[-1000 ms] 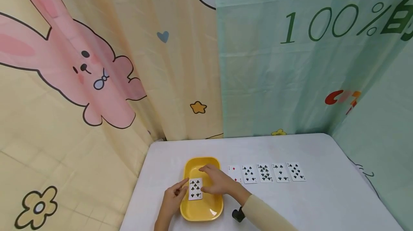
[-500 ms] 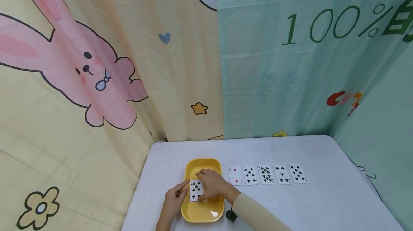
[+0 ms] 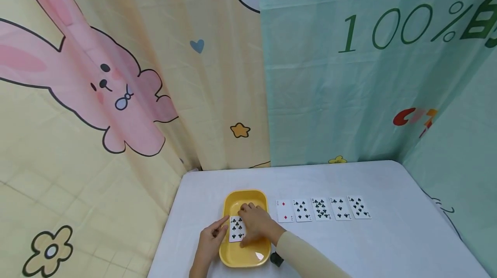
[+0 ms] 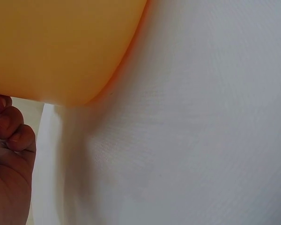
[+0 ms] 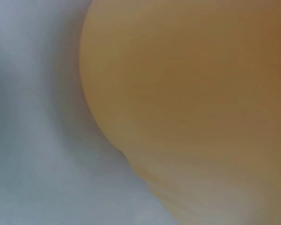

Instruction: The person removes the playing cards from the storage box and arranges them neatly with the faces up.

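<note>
In the head view a yellow tray (image 3: 242, 258) lies on the white table. A playing card (image 3: 235, 229) with black club marks lies face up inside it, its right part hidden by my right hand (image 3: 255, 224). That hand grips the card, fingers at its far edge and thumb at its near edge. On the tray's left side my left hand (image 3: 209, 239) holds the rim, index finger stretched along it. The left wrist view shows that hand's curled fingers (image 4: 8, 125) at the tray's edge. In the right wrist view the tray (image 5: 178, 70) fills most of the picture, blurred.
Right of the tray, a row of several face-up cards (image 3: 321, 209) lies on the table (image 3: 349, 250), starting with a red diamond card (image 3: 285, 211). A small black object (image 3: 276, 259) sits by the right forearm. Printed curtains (image 3: 217, 96) hang behind the table.
My right hand has moved left over the card, and its fingers and thumb have closed in on the card's edges. The left hand has stayed at the tray's rim.
</note>
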Demonstrator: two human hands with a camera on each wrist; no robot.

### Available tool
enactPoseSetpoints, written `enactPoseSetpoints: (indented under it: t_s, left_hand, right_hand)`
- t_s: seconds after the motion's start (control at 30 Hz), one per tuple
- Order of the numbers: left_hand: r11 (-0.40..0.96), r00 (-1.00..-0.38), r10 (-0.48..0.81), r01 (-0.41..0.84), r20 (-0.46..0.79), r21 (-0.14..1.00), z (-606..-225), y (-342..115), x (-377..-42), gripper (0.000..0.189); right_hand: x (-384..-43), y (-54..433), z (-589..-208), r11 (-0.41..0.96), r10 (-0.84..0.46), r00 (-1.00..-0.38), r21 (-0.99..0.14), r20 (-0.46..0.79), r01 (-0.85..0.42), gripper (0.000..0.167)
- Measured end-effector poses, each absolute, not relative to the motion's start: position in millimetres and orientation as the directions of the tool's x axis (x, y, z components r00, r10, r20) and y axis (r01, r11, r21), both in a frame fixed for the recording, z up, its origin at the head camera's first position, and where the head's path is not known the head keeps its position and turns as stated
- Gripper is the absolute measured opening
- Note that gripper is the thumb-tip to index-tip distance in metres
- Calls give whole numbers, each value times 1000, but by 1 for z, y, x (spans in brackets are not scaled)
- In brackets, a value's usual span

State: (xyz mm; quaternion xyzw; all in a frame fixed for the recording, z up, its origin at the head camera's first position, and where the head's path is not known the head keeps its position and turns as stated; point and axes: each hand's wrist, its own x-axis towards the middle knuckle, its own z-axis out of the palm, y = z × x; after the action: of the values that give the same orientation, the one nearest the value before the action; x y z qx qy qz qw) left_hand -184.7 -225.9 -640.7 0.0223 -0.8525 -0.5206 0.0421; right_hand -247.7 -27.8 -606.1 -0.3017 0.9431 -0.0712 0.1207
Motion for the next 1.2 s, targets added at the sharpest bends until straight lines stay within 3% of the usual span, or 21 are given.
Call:
enactPoseSetpoints:
  t_s: [0.47,0.73,1.2]
  left_hand:
    - [467,-993,-111,-27,28,884,-642,-224,-186,30]
    - [467,-994,-106,-54,-4,883,-641,-224,-187,32]
    - [488,-992,-127,-61,2,871,-638,-224,-186,31]
  right_hand:
    - [-248,-25,-612,793,-605,-784,-191,-137,-578,91]
    - [-249,-20,-605,762,-633,-770,-247,-83,-599,88]
    - [-250,21,-582,772,-590,-808,-301,-10,-560,87]
